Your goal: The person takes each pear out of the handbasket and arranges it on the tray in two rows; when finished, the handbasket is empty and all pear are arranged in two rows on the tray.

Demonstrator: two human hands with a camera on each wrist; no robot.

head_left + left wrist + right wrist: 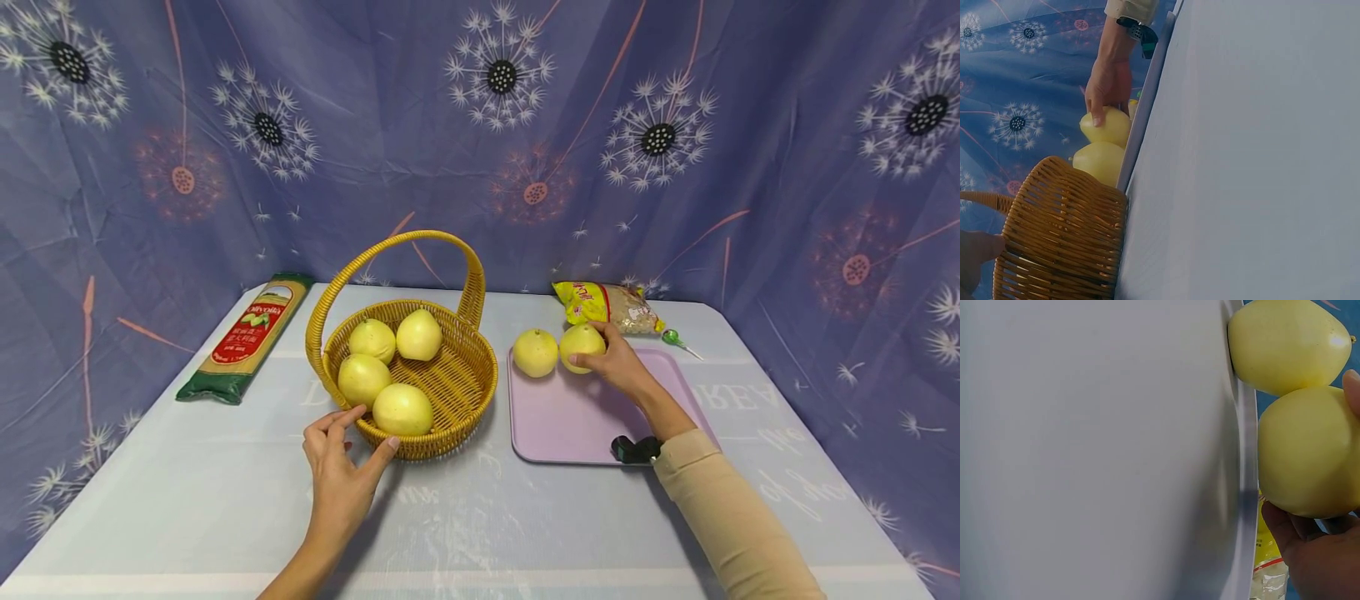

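Note:
A yellow wicker basket with a tall arched handle holds several pale yellow pears, one pear lying near its front rim. My left hand touches the basket's front-left rim, thumb and index finger spread apart. In the left wrist view, a digit rests against the wicker side. At the back of the purple tray, my right hand grips a pear between thumb and fingers. Another pear sits on the tray just left of it, the two nearly touching. My right palm is hidden.
Behind the tray lies a yellow-and-clear food bag, with a green lollipop beside it. A green-and-red pasta pack lies left of the basket. A patterned blue curtain hangs along the table's back and sides.

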